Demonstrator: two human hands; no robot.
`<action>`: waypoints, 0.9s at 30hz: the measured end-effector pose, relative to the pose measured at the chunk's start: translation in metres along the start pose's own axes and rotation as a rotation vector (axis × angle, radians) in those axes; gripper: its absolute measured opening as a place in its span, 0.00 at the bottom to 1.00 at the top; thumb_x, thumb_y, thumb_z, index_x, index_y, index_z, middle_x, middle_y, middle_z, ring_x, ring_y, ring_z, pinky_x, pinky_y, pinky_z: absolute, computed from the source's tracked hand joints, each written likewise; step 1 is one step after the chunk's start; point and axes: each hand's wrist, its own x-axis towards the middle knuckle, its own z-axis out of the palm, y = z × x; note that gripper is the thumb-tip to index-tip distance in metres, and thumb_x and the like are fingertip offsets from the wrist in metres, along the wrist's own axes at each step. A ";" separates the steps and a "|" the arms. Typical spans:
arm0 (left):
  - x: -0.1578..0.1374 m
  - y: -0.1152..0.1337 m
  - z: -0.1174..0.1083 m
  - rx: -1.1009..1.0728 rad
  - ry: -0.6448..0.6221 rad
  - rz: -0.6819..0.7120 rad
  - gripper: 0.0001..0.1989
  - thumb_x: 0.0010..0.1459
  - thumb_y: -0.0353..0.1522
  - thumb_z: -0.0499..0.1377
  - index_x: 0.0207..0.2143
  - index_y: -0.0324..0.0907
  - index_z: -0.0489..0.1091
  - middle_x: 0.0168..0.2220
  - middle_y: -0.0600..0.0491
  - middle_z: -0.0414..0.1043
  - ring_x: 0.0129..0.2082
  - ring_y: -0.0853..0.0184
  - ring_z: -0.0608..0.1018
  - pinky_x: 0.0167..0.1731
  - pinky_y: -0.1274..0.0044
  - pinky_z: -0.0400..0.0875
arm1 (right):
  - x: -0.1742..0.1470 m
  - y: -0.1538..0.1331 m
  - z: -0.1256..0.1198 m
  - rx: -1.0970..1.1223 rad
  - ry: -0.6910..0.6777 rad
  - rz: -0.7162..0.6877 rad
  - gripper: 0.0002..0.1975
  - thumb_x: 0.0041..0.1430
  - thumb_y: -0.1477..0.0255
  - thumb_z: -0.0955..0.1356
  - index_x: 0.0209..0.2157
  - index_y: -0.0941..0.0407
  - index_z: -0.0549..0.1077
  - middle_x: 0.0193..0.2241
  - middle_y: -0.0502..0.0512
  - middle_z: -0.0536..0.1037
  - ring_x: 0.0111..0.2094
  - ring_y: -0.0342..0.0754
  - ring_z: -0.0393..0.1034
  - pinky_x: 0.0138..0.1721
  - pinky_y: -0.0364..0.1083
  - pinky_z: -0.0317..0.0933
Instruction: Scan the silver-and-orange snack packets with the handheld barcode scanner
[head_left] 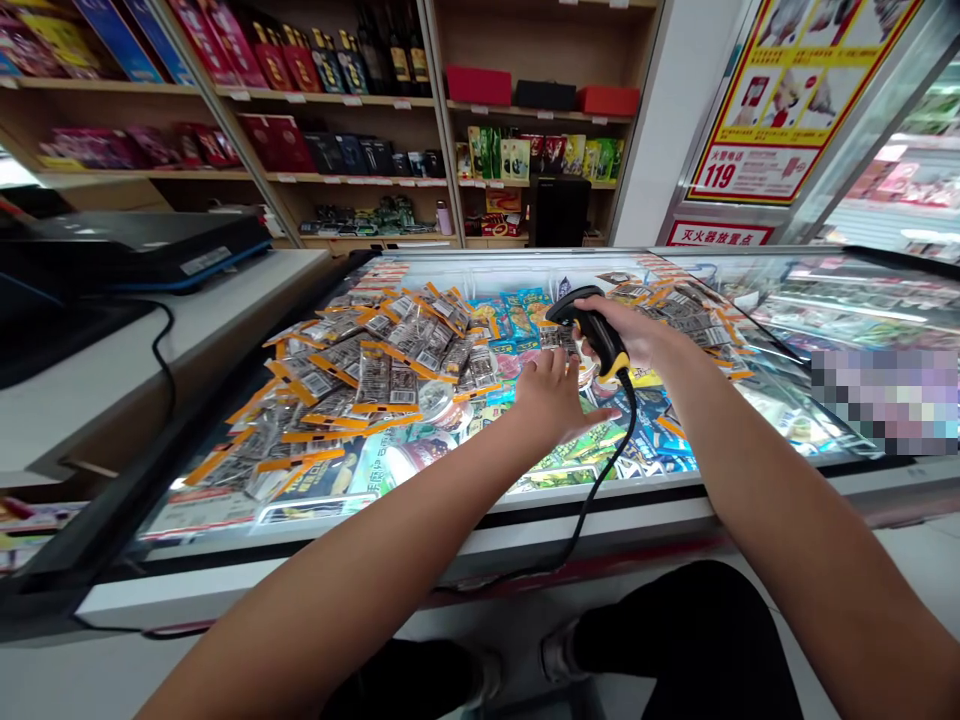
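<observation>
My right hand (626, 328) grips a black and yellow handheld barcode scanner (600, 335), its head pointing left and down. A black cable runs from its handle toward the freezer's front edge. Just left of it, my left hand (551, 395) lies palm down over the glass, thumb spread out to the right. Its fingertips are close to a small dark packet (556, 345) below the scanner; whether they touch it I cannot tell. A large heap of clear snack packets with orange ends (390, 375) covers the glass on the left. A smaller pile of similar packets (694, 318) lies on the right.
The packets rest on a glass-topped chest freezer (225, 510) with colourful frozen goods visible beneath. A counter (112, 350) with black equipment stands at the left. Shelves of boxes and bottles (337, 95) line the back. My legs (690, 630) are below the freezer's front edge.
</observation>
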 end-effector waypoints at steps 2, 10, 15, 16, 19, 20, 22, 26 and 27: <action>0.001 0.001 0.002 0.005 -0.001 -0.024 0.58 0.50 0.69 0.42 0.70 0.37 0.54 0.62 0.33 0.61 0.60 0.42 0.64 0.54 0.57 0.62 | -0.001 0.000 0.002 -0.058 -0.007 0.016 0.17 0.55 0.55 0.73 0.33 0.56 0.73 0.24 0.56 0.76 0.20 0.47 0.69 0.16 0.47 0.66; 0.001 -0.001 -0.003 0.047 -0.036 -0.019 0.61 0.48 0.71 0.40 0.72 0.38 0.49 0.67 0.36 0.55 0.63 0.44 0.60 0.58 0.58 0.58 | 0.000 0.002 0.000 -0.154 -0.033 -0.034 0.18 0.58 0.54 0.71 0.34 0.56 0.75 0.25 0.57 0.77 0.21 0.47 0.70 0.17 0.45 0.66; 0.000 0.001 -0.004 0.062 -0.042 -0.020 0.62 0.48 0.71 0.39 0.72 0.37 0.49 0.67 0.34 0.53 0.63 0.43 0.58 0.57 0.57 0.59 | -0.004 0.000 0.002 -0.145 -0.042 -0.022 0.18 0.58 0.54 0.70 0.30 0.56 0.74 0.22 0.56 0.76 0.20 0.46 0.69 0.16 0.45 0.65; 0.000 0.001 -0.004 0.062 -0.041 -0.018 0.62 0.48 0.71 0.39 0.71 0.36 0.50 0.67 0.33 0.54 0.63 0.43 0.59 0.57 0.57 0.59 | -0.005 0.000 0.002 -0.148 -0.045 -0.022 0.19 0.58 0.54 0.70 0.29 0.56 0.74 0.22 0.56 0.75 0.20 0.46 0.68 0.16 0.45 0.65; 0.000 0.000 -0.003 0.057 -0.028 -0.005 0.61 0.49 0.70 0.40 0.71 0.36 0.50 0.65 0.34 0.56 0.61 0.43 0.61 0.56 0.57 0.59 | -0.006 -0.001 0.003 -0.164 -0.056 -0.035 0.19 0.58 0.53 0.70 0.28 0.55 0.73 0.21 0.56 0.75 0.19 0.46 0.68 0.15 0.45 0.64; 0.000 -0.001 -0.003 0.057 -0.027 -0.001 0.61 0.50 0.70 0.40 0.71 0.36 0.50 0.65 0.34 0.56 0.60 0.43 0.61 0.57 0.57 0.59 | -0.006 -0.001 0.002 -0.164 -0.057 -0.037 0.19 0.58 0.53 0.70 0.28 0.55 0.73 0.21 0.56 0.75 0.19 0.46 0.67 0.15 0.45 0.64; 0.001 -0.001 -0.002 0.058 -0.026 0.007 0.60 0.50 0.70 0.40 0.71 0.35 0.50 0.66 0.35 0.56 0.60 0.43 0.61 0.57 0.56 0.58 | -0.004 0.000 0.001 -0.154 -0.050 -0.042 0.19 0.58 0.52 0.70 0.28 0.55 0.73 0.21 0.57 0.75 0.20 0.46 0.67 0.16 0.45 0.64; 0.000 -0.002 -0.003 0.065 -0.019 0.011 0.59 0.52 0.69 0.40 0.71 0.35 0.50 0.66 0.36 0.55 0.60 0.43 0.61 0.56 0.56 0.58 | -0.001 0.000 0.000 -0.160 -0.037 -0.055 0.19 0.58 0.52 0.70 0.28 0.55 0.73 0.23 0.57 0.76 0.21 0.46 0.68 0.18 0.45 0.66; -0.001 -0.001 -0.003 0.067 -0.018 0.010 0.58 0.52 0.69 0.40 0.71 0.35 0.50 0.66 0.36 0.56 0.60 0.43 0.61 0.56 0.57 0.59 | -0.001 0.001 0.000 -0.168 -0.041 -0.059 0.19 0.58 0.52 0.70 0.28 0.55 0.73 0.23 0.57 0.76 0.21 0.46 0.68 0.19 0.45 0.66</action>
